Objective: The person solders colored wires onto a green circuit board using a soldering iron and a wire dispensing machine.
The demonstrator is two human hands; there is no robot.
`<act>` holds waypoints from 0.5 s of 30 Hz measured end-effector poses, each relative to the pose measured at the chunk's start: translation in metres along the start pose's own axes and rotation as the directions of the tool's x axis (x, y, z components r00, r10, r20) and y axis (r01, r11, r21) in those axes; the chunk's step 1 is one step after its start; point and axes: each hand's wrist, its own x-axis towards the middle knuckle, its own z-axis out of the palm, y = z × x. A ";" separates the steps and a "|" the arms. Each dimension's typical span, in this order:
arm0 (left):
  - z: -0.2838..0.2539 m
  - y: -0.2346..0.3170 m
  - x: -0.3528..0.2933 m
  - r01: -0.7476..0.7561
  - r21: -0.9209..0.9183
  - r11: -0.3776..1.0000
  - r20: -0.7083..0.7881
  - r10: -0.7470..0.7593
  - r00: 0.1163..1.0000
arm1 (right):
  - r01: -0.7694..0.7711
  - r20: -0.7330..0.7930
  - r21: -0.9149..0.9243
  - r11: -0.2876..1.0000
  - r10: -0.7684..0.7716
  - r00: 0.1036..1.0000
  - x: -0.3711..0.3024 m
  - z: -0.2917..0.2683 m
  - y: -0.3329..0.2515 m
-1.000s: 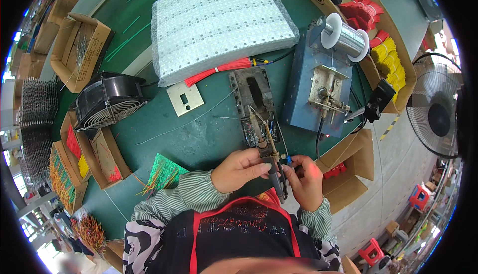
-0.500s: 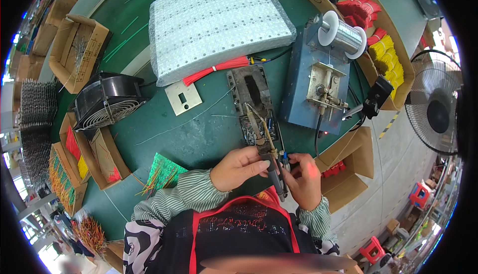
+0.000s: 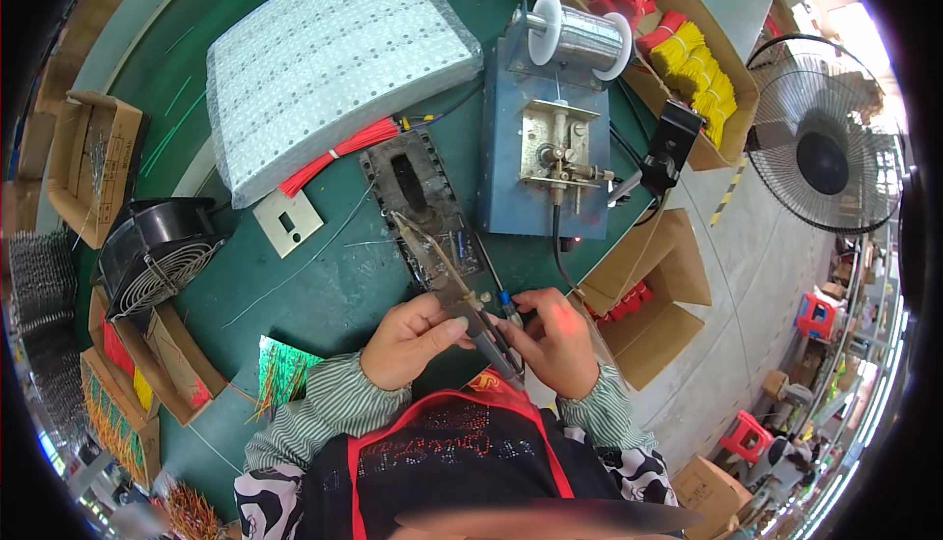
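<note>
In front of my body, my left hand (image 3: 413, 342) is closed around a long tool with a dark flat handle (image 3: 483, 332) and tan, rod-like front parts, much like a soldering iron. Its front end lies over a dark metal tray (image 3: 422, 187) with a slot and small bits in it. At the tool's right side, my right hand (image 3: 558, 344) pinches a slim piece with a blue collar (image 3: 506, 298); a thin dark rod runs forward from that collar. My right fingertips are close beside the handle, and whether they touch it is hard to tell.
Right of the tray stands a blue machine (image 3: 506, 167) carrying a solder wire spool (image 3: 580, 37). A wrapped white stack (image 3: 339, 69) and red wire bundle (image 3: 339, 154) lie behind. Black blower (image 3: 162, 255) at left; wire-filled box (image 3: 717, 147), open carton (image 3: 653, 314) and fan (image 3: 823, 162) at right.
The view has shifted, so the bench and its things sit farther left in the picture. Both hands keep their grips, and the tool now slants more.
</note>
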 end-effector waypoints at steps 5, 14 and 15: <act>0.006 0.009 0.001 0.025 -0.076 0.997 0.000 -0.025 1.000 | 0.047 -0.070 -0.008 0.999 -0.048 0.996 0.000 -0.012 0.002; 0.004 0.003 0.000 -0.011 -0.022 1.000 -0.021 0.011 1.000 | 0.208 -0.515 -0.165 0.964 -0.264 0.815 0.033 -0.063 -0.004; 0.004 0.003 0.001 -0.010 -0.021 1.000 -0.018 0.010 1.000 | 0.206 -0.517 -0.166 0.964 -0.263 0.815 0.039 -0.065 -0.005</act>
